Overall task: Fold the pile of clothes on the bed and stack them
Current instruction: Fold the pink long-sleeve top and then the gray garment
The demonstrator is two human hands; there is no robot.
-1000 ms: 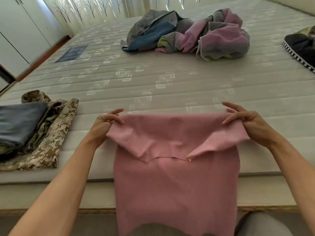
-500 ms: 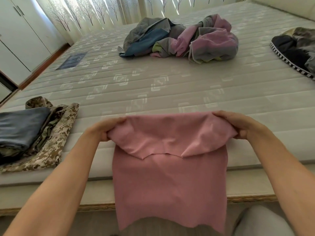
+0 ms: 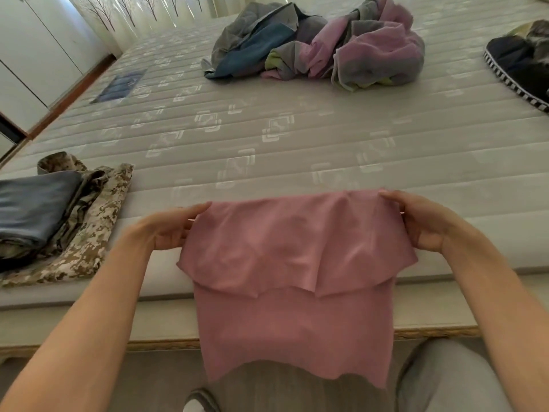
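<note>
Pink garment (image 3: 292, 281) held up over the near edge of the bed (image 3: 297, 138), top portion folded toward the camera so a flap hangs over the front; lower part drapes down past the mattress edge in front of the person's legs. Left hand (image 3: 169, 230) grips the top left corner, fingers curled round the fabric edge, thumb on top. Right hand (image 3: 421, 224) grips the top right corner the same way, fingers wrapped behind the cloth. Both hands level, fabric stretched fairly flat between them. Bottom hem uneven, hanging free.

Folded stack (image 3: 56, 218) sits on the mattress at near left: grey-blue piece on top of camouflage-print clothing, well apart from the left hand. Unfolded pile (image 3: 320, 46) lies at the far middle of the bed: grey, blue, pink and a bit of yellow-green cloth tangled together. Dark item with a striped black-and-white edge (image 3: 517, 69) at the far right, partly cut off; cannot tell what it is. White wardrobe doors (image 3: 35, 55) on the left, curtain with a tree print (image 3: 133, 13) behind the bed.
</note>
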